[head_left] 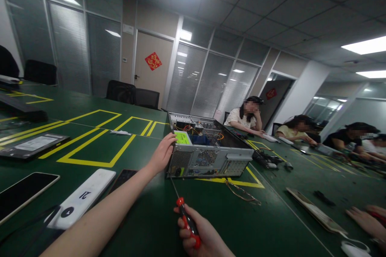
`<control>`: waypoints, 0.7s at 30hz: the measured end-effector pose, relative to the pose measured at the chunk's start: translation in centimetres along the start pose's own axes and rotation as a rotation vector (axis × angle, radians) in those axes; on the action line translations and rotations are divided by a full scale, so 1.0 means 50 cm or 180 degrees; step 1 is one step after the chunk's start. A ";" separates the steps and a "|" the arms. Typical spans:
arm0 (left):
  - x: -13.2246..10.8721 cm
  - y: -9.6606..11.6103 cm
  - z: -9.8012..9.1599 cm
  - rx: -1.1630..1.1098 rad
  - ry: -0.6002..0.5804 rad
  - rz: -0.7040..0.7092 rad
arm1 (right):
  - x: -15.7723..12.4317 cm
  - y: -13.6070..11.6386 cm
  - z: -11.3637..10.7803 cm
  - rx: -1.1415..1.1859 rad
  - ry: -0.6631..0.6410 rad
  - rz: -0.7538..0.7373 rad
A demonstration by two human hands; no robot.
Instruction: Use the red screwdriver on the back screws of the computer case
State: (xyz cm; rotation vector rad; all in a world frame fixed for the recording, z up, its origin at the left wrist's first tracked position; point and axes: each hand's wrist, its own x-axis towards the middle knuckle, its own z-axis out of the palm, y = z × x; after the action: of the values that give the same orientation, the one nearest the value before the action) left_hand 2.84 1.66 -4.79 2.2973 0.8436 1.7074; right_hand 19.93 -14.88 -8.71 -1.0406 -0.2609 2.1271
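An opened computer case (211, 162) lies on the green table, its vented back panel facing me and its inside showing wires and parts. My left hand (163, 153) rests against the case's left rear corner, beside the power supply with a yellow-green label (182, 137); its fingers are partly hidden. In my right hand (203, 231) is a red and black screwdriver (188, 223), fingers wrapped round the handle. The thin shaft points up toward the lower left corner of the back panel. Whether the tip touches a screw is too small to tell.
Left of my arm lie a white device marked 21 (83, 198), a phone (27, 192) and a hard drive (36, 144). Glasses (243, 193) sit before the case. Another phone (316, 211) and a co-worker's hand (366, 221) are at right. Several people sit along the table.
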 end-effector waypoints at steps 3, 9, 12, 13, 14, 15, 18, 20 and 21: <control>0.000 0.000 0.000 0.0023 -0.0006 -0.0017 | -0.005 0.001 0.012 0.0097 0.0058 0.0182; -0.002 -0.001 0.000 0.0030 -0.0021 -0.0034 | 0.001 0.013 0.022 0.0210 0.0179 0.0204; -0.002 -0.002 0.001 0.0012 -0.0013 -0.0004 | 0.013 0.018 0.011 -0.0047 0.0085 0.0193; -0.001 -0.003 0.001 0.0006 -0.0014 0.0001 | 0.016 0.018 0.007 -0.0069 -0.0030 0.0198; -0.001 -0.003 0.001 0.0001 -0.0011 0.0002 | 0.017 0.017 0.003 -0.0030 -0.0155 0.0195; -0.001 -0.003 0.001 -0.0002 -0.0014 -0.0005 | 0.016 0.015 0.002 0.0010 -0.0263 0.0226; -0.002 -0.004 0.000 -0.0006 -0.0028 -0.0014 | 0.009 0.010 0.004 -0.0062 -0.0311 0.0375; -0.002 -0.004 0.000 -0.0003 -0.0026 -0.0010 | 0.005 0.010 0.008 -0.0101 -0.0105 0.0356; -0.003 -0.004 -0.001 -0.0001 -0.0021 -0.0009 | 0.005 0.011 0.010 -0.0055 0.0022 0.0281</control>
State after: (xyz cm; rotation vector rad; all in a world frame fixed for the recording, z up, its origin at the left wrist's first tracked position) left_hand 2.72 1.75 -4.97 2.2990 0.8448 1.6977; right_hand 19.17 -15.03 -8.80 -1.0874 -0.2344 2.2032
